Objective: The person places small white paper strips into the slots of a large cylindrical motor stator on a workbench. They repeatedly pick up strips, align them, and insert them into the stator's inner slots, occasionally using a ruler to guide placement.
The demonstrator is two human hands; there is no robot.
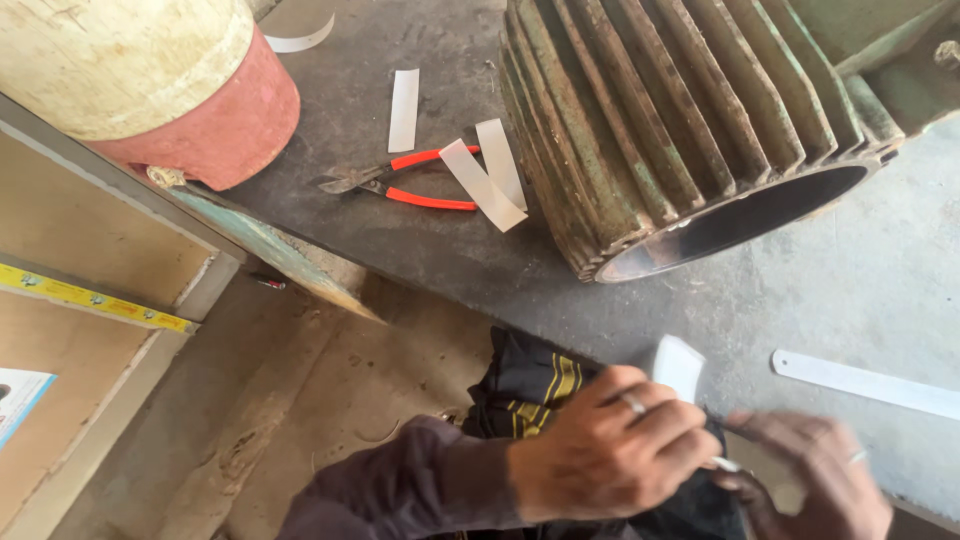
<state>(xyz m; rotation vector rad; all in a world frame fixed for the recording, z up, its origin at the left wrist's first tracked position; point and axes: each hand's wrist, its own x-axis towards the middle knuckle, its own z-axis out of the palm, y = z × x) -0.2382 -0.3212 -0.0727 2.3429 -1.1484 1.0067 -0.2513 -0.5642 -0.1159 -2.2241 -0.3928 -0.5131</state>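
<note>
Working at the near edge of the dark grey bench (420, 250), the person's left hand (600, 455) and right hand (815, 470) meet over a small white strip of stiff paper (680, 365). The left fingers (665, 425) are curled and pressed together around the strip's lower end, which sticks up above the knuckles; the right fingers (770, 425) pinch close against them, though blur hides just what they grip. A thin pale tip shows between the two hands. The step in hand looks like folding or shaping the strip; any further move would call for a firm pinch from both hands and a steady edge.

Counted on the bench: one ribbed green cast-metal motor housing (680, 120) lying on its side toward the far right corner, one pair of red-handled snips (405, 180) just left of it, two crossed white strips (490, 180) touching the handles, one single strip (403, 110) beyond them, one curled strip (300, 40) at the far edge, and one long white strip (865, 385) at the right edge. A cream and red cylinder (150, 80) stands at the far left corner.
</note>
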